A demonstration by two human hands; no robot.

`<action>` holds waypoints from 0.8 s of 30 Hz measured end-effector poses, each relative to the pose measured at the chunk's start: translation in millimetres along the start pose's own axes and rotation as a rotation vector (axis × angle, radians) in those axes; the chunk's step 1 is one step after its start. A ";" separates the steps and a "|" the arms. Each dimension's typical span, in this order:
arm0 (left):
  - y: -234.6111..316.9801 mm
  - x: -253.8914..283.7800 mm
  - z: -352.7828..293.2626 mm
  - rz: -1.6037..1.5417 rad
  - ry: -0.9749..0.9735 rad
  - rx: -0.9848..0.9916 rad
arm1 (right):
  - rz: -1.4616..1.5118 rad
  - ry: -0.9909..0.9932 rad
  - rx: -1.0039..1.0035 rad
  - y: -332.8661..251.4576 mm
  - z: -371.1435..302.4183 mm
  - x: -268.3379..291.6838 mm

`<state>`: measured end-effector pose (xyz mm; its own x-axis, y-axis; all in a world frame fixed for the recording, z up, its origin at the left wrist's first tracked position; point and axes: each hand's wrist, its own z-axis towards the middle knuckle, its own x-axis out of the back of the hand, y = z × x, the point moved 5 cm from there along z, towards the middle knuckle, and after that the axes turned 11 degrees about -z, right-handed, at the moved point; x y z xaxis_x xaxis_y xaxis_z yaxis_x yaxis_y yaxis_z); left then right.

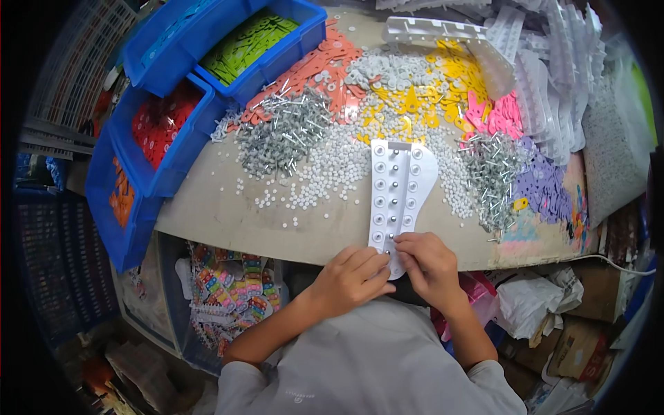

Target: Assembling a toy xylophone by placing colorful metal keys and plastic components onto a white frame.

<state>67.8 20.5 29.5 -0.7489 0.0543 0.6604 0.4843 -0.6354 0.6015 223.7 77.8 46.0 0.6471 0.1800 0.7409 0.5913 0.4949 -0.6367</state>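
Note:
A white foot-shaped plastic board point(423, 176) lies at the table's near edge, its narrow end toward me. Two columns of round white rings run along its sides, and a middle row of metal pins point(395, 185) stands between them. Over the board's near left side, my left hand point(353, 278) is closed with bent fingers; whatever is in them is too small to make out. My right hand point(429, 266) is pinched at the near right side, close to the lower pins. Its fingertips hide what they grip.
Piles of metal pins point(283, 131), white beads point(325, 176), yellow pieces point(408, 104), coral pieces point(332, 55) and purple pieces point(543, 183) cover the table's back. Blue bins point(169, 162) stand left. White plastic trays point(546, 90) are stacked at back right. Below sits a container of colourful assembled pieces point(232, 283).

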 end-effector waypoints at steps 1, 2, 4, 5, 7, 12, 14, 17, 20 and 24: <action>-1.4 3.9 -0.2 -0.033 0.020 0.025 | 0.015 0.013 -0.019 1.0 -0.2 0.7; -4.6 8.6 1.3 -0.066 0.040 0.051 | 0.031 0.025 -0.038 2.9 0.5 2.0; -16.0 24.2 8.3 -0.112 0.072 0.093 | 0.057 0.038 -0.040 5.7 4.1 8.6; -26.6 37.3 17.1 -0.029 0.113 0.100 | 0.087 0.084 -0.127 14.0 5.2 14.3; -48.9 51.9 38.7 0.062 0.164 0.103 | 0.092 0.198 -0.228 30.6 14.5 25.2; -131.2 66.4 94.0 -0.110 0.285 0.395 | -0.249 0.273 -0.167 61.3 83.9 45.1; -147.4 63.8 120.1 -0.097 0.285 0.359 | -0.400 0.287 -0.063 67.8 107.2 45.5; -178.0 49.9 145.7 -0.055 0.264 0.323 | -0.329 0.209 -0.061 81.5 137.2 38.0; -197.9 30.4 155.0 -0.014 0.229 0.321 | -0.259 0.157 -0.028 91.4 159.2 25.5; -204.9 29.0 157.7 0.033 0.203 0.402 | -0.292 0.091 -0.015 92.5 181.4 14.9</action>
<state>18.2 273.7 -3.7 -0.7845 -0.1389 0.6044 0.6164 -0.2820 0.7352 200.8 280.5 36.9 0.4884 -0.0456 0.8714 0.7655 0.5018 -0.4028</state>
